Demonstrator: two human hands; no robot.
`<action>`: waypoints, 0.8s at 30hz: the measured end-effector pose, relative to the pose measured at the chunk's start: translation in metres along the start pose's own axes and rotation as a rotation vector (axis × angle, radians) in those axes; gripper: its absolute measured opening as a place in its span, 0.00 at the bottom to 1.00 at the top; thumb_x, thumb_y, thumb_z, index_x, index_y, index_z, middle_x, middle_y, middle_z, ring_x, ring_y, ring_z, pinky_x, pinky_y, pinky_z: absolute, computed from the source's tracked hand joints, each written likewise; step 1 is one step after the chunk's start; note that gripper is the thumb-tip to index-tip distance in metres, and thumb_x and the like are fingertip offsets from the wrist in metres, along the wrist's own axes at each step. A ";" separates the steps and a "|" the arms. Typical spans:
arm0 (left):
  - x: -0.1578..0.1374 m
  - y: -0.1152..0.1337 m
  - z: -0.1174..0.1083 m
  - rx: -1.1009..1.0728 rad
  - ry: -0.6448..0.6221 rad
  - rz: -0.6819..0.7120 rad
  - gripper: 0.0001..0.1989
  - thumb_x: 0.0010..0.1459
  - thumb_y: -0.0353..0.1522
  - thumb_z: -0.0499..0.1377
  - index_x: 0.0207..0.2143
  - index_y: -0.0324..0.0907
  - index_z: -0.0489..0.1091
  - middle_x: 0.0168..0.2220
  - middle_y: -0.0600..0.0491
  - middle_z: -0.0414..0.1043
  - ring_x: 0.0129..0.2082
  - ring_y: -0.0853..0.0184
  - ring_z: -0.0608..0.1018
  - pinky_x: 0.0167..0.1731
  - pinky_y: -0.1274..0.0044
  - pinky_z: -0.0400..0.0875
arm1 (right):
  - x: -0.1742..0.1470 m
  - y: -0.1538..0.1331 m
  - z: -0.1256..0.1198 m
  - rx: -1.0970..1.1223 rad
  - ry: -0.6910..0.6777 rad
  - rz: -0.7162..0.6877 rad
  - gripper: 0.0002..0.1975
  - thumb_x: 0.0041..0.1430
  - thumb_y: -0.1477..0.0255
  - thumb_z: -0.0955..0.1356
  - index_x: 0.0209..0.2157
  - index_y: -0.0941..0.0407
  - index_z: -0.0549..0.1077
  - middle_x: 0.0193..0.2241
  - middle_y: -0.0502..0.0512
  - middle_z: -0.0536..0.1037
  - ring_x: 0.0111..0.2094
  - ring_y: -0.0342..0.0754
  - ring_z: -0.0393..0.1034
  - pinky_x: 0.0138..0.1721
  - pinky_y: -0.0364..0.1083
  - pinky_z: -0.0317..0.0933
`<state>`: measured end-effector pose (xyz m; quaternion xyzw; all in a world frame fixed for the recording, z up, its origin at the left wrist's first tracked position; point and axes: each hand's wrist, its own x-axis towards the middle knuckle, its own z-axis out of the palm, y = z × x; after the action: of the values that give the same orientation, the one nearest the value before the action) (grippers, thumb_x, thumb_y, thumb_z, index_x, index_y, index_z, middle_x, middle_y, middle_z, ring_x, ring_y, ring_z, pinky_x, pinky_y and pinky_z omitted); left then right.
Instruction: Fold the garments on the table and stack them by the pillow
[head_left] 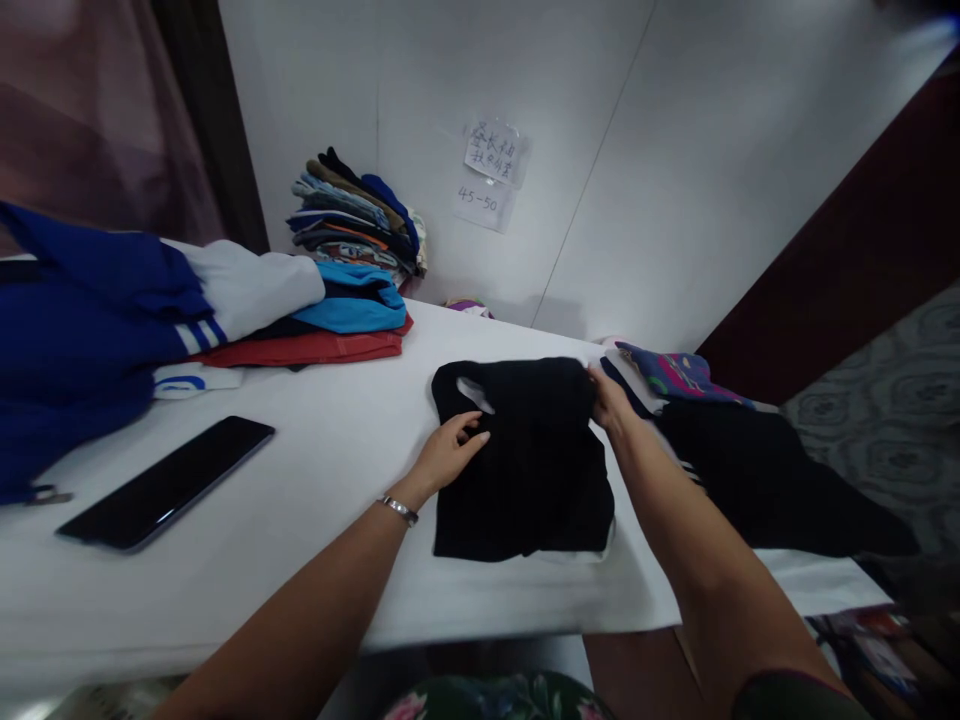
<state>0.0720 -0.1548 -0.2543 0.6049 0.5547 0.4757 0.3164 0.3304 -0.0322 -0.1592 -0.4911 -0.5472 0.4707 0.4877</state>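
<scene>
A folded black garment (532, 470) lies on the white table in front of me, roughly square. A small pale patch shows near its top left, and a strip of white pokes out under its lower right edge. My left hand (448, 452) rests at the garment's left side, thumb and fingers parted and loosely bent on the cloth. At the upper right corner, my right hand (609, 402) pinches the edge of the black cloth; its fingertips are partly hidden. A bracelet (398, 510) circles my left wrist.
A smartphone (169, 485) lies left on the white table (322, 560). Behind it are a blue and white garment (82, 330) and folded red clothing (315, 348). A tall stack of folded clothes (352, 215) stands by the wall. More dark clothes (765, 480) lie right. Handwritten paper (491, 150) hangs on the wall.
</scene>
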 end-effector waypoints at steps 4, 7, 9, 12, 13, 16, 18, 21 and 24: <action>-0.004 0.005 0.002 0.139 -0.003 0.076 0.20 0.57 0.43 0.55 0.49 0.45 0.71 0.44 0.51 0.73 0.29 0.69 0.72 0.31 0.74 0.69 | -0.024 0.026 0.010 -0.206 -0.098 0.060 0.28 0.51 0.50 0.68 0.48 0.55 0.71 0.48 0.59 0.76 0.49 0.55 0.71 0.52 0.53 0.65; -0.003 0.006 0.000 0.163 0.120 0.057 0.17 0.60 0.42 0.52 0.44 0.44 0.73 0.43 0.52 0.73 0.32 0.67 0.74 0.34 0.73 0.69 | -0.032 0.029 0.009 -0.499 -0.196 -0.051 0.34 0.47 0.57 0.73 0.55 0.53 0.67 0.56 0.57 0.69 0.56 0.55 0.64 0.59 0.54 0.56; 0.000 0.003 -0.003 0.189 0.249 -0.007 0.16 0.60 0.41 0.52 0.42 0.44 0.73 0.43 0.50 0.73 0.35 0.65 0.74 0.37 0.71 0.69 | -0.034 0.025 0.005 -0.643 -0.281 -0.090 0.29 0.46 0.60 0.73 0.51 0.52 0.72 0.50 0.54 0.75 0.52 0.55 0.68 0.57 0.55 0.58; 0.005 -0.006 -0.006 0.208 0.347 -0.114 0.17 0.59 0.41 0.54 0.46 0.42 0.71 0.47 0.47 0.70 0.38 0.63 0.75 0.40 0.69 0.70 | -0.035 0.010 0.000 -0.630 -0.366 -0.036 0.16 0.46 0.64 0.73 0.38 0.54 0.77 0.34 0.51 0.80 0.38 0.53 0.74 0.44 0.52 0.67; 0.006 -0.009 -0.006 0.208 0.349 -0.128 0.18 0.59 0.41 0.54 0.47 0.42 0.70 0.50 0.46 0.69 0.40 0.62 0.75 0.41 0.69 0.70 | -0.034 0.003 -0.001 -0.555 -0.365 0.012 0.14 0.45 0.64 0.73 0.35 0.55 0.76 0.30 0.50 0.80 0.33 0.51 0.74 0.39 0.50 0.68; 0.006 -0.015 -0.003 0.206 0.297 -0.126 0.22 0.59 0.42 0.54 0.53 0.42 0.66 0.55 0.44 0.65 0.46 0.59 0.73 0.46 0.67 0.69 | -0.027 -0.020 0.001 -0.252 -0.335 0.160 0.12 0.44 0.66 0.74 0.32 0.56 0.75 0.24 0.50 0.78 0.24 0.46 0.71 0.28 0.45 0.67; 0.005 -0.017 0.000 0.199 0.250 -0.128 0.25 0.59 0.43 0.54 0.55 0.42 0.64 0.57 0.43 0.64 0.46 0.59 0.74 0.45 0.67 0.69 | -0.013 -0.036 0.008 -0.094 -0.306 0.181 0.11 0.45 0.68 0.74 0.31 0.57 0.74 0.24 0.52 0.78 0.24 0.45 0.71 0.27 0.43 0.67; 0.004 -0.019 0.003 0.169 0.229 -0.106 0.26 0.59 0.45 0.53 0.56 0.43 0.63 0.59 0.43 0.62 0.45 0.60 0.75 0.41 0.68 0.71 | 0.025 -0.056 0.027 0.093 -0.204 0.130 0.08 0.51 0.68 0.72 0.31 0.57 0.72 0.26 0.53 0.77 0.29 0.46 0.72 0.29 0.42 0.69; 0.007 -0.021 0.002 0.141 0.249 -0.084 0.25 0.59 0.45 0.53 0.56 0.43 0.64 0.60 0.44 0.61 0.45 0.61 0.74 0.39 0.69 0.71 | 0.070 -0.069 0.049 0.248 -0.065 0.045 0.12 0.59 0.62 0.66 0.40 0.55 0.70 0.34 0.54 0.76 0.36 0.46 0.73 0.34 0.43 0.71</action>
<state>0.0659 -0.1438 -0.2730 0.5384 0.6463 0.4933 0.2216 0.2730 0.0308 -0.0894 -0.4236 -0.4894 0.5612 0.5159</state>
